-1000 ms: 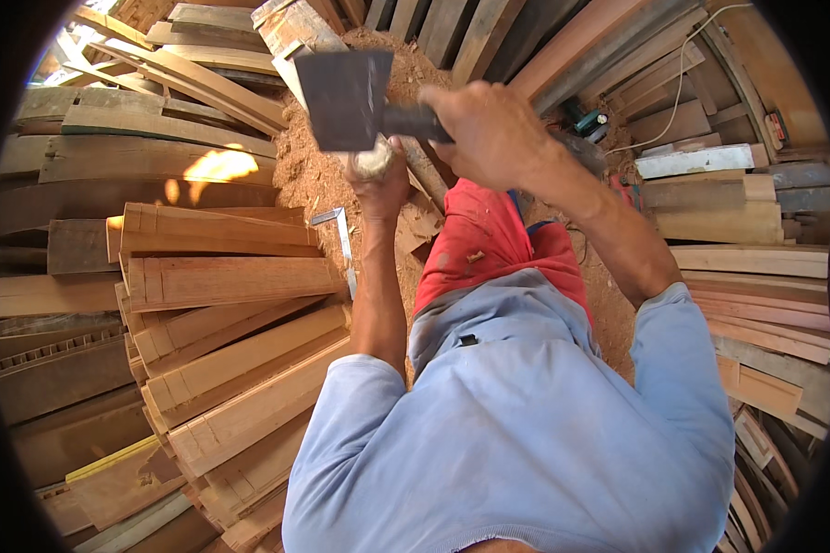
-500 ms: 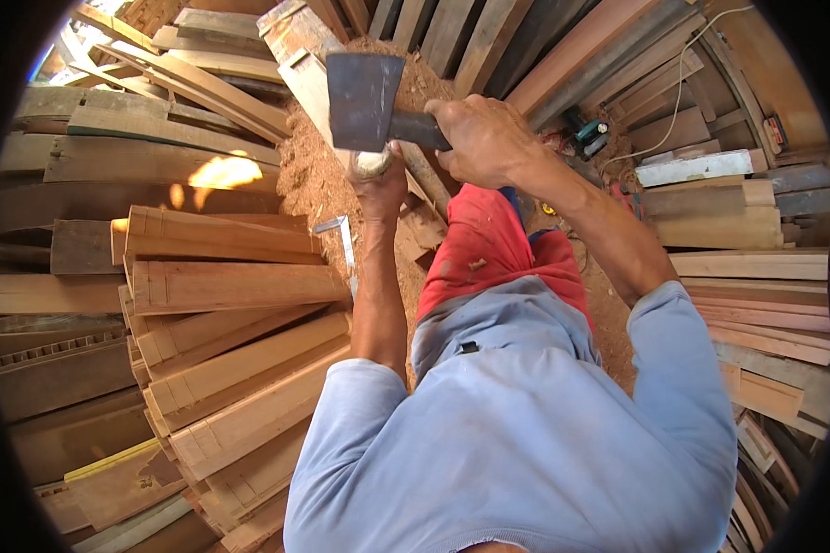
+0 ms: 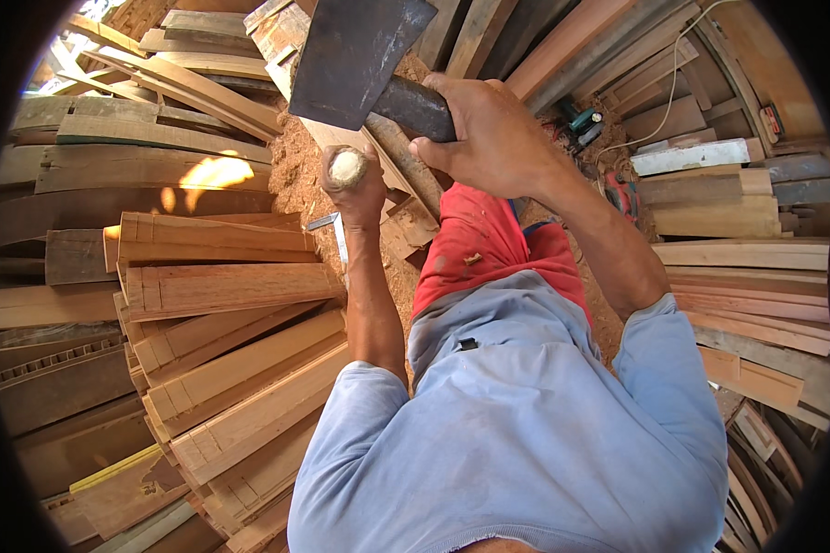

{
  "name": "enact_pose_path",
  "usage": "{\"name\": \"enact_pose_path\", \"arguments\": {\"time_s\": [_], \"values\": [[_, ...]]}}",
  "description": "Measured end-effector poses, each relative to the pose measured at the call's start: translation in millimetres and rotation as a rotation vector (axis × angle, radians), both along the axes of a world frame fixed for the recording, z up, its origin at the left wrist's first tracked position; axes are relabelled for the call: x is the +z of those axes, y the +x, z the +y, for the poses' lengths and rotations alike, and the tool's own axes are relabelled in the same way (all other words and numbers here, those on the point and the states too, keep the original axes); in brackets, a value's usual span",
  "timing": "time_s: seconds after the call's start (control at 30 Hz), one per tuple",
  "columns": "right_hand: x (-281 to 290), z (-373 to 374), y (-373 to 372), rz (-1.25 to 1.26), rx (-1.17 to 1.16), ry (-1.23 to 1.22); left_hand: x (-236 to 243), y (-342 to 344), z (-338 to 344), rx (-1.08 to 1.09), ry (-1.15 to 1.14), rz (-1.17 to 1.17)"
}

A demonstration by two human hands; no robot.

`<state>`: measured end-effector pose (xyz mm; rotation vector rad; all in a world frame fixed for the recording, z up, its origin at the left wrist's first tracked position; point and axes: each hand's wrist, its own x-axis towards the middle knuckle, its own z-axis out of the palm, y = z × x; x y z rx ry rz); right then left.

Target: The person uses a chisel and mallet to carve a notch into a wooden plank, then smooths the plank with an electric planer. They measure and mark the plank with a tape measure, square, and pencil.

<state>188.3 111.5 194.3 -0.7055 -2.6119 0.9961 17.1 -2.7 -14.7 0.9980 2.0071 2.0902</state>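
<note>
My right hand (image 3: pixel 493 134) is wrapped round the short dark handle of a hatchet (image 3: pixel 360 60). Its broad grey head hangs tilted above and beyond my left hand, apart from it. My left hand (image 3: pixel 355 189) is closed round a chisel (image 3: pixel 349 168). Only the pale, rounded butt of the chisel's handle shows; its blade is hidden beneath the fist. A long wooden board (image 3: pixel 277 39) runs under the hatchet, past my left hand. Close to my left forearm lies a metal try square (image 3: pixel 339 232) on wood shavings.
Stacked boards with pencil-marked lines (image 3: pixel 231 290) stand at my left. More planks (image 3: pixel 747 281) are piled at my right. A teal power tool (image 3: pixel 583 122) and a red one (image 3: pixel 622 195) lie on the right, near a pale cable (image 3: pixel 678 88). Shavings (image 3: pixel 290 170) cover the ground.
The hatchet has risen away from the chisel's butt and looks larger and more tilted. My left hand has shifted slightly left and down, baring the rounded butt more fully.
</note>
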Motion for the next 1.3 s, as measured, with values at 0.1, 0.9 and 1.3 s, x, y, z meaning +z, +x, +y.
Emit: {"name": "enact_pose_path", "arguments": {"time_s": [0.1, 0.9, 1.3], "values": [[3, 2, -2, 0.061, 0.014, 0.042, -4, 2, 2, -0.001, -0.009, -0.018], [-43, -1, -13, -0.283, 0.148, 0.337, -54, 15, -2, 0.042, -0.093, 0.012], [9, -13, -13, 0.085, 0.072, 0.23, -17, 19, -11, 0.023, 0.016, 0.185]]}}
